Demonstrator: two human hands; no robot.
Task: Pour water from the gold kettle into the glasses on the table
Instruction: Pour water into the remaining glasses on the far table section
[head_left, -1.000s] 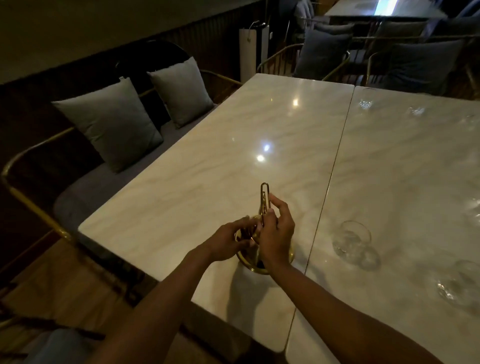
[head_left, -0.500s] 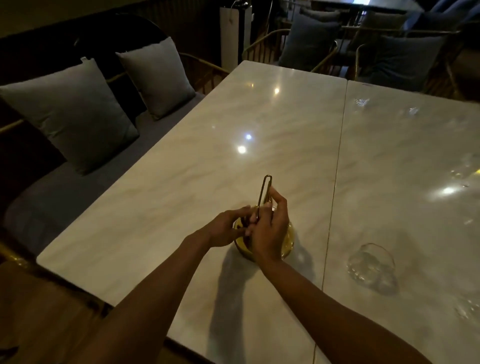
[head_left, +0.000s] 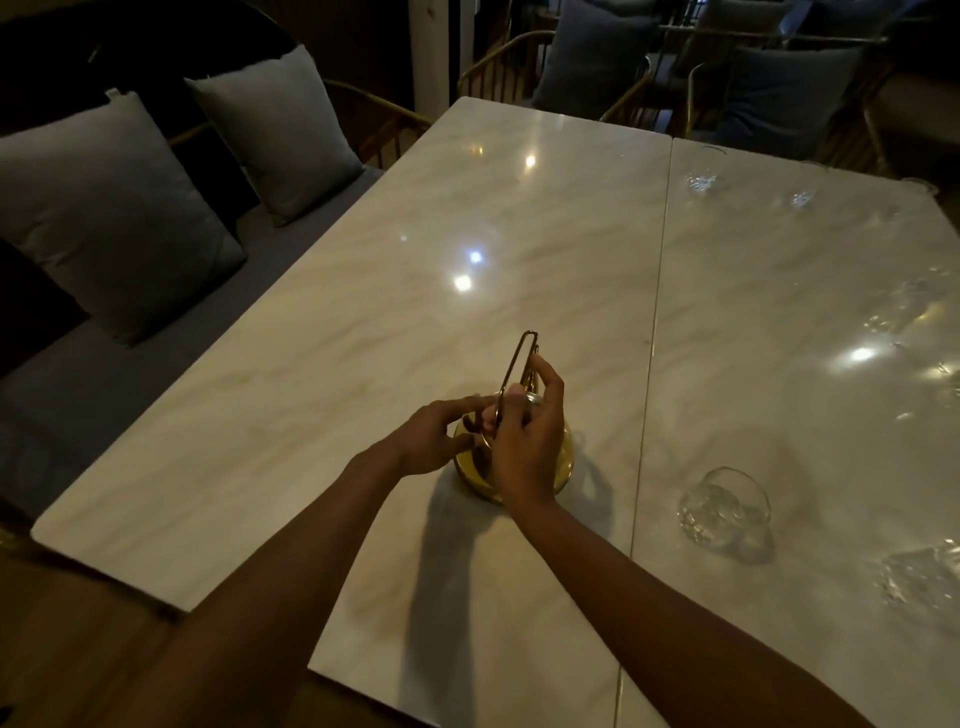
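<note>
Standing upright, gold kettle handle vertical; both hands' grip unclear.

Kettle sits on the tabletop straight ahead of me, near the front edge, just left of the seam. My left hand is at its left side, my right hand over its top by the upright handle. Nearest glass stands right of the seam, apart from the kettle. More glasses farther back right. Two cushions on the bench left of the tabletop.
</note>
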